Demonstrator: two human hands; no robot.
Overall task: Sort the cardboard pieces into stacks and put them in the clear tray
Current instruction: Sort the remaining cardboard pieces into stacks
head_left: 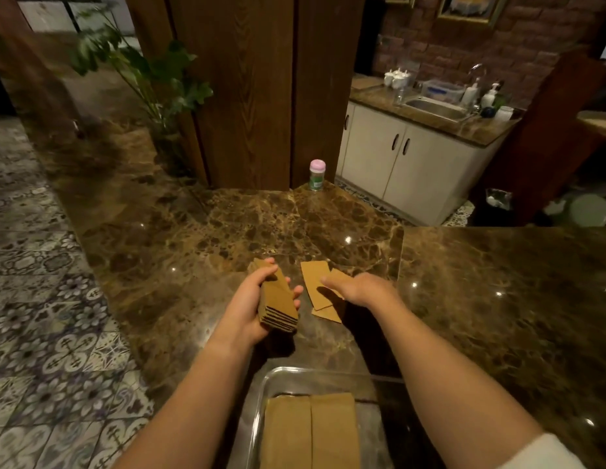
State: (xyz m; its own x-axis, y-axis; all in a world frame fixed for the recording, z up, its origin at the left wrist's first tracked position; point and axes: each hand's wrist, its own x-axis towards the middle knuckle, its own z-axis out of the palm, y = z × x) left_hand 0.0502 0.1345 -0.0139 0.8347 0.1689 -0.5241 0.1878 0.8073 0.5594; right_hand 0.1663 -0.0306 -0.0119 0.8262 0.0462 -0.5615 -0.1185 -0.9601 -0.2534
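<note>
My left hand (250, 299) grips a stack of several brown cardboard pieces (277, 299) above the marble counter. Just to its right, a few loose cardboard pieces (316, 279) lie overlapping on the counter. My right hand (359, 289) hovers over them, fingers spread and pointing left, nothing held; it hides part of them. At the near edge stands the clear tray (261, 401), with two cardboard stacks (311, 431) side by side inside it.
A small bottle with a pink cap (317, 175) stands at the counter's far edge by a wooden pillar (247, 89). The counter (497, 299) extends right. Tiled floor (34, 316) drops away on the left. A sink unit (430, 110) lies beyond.
</note>
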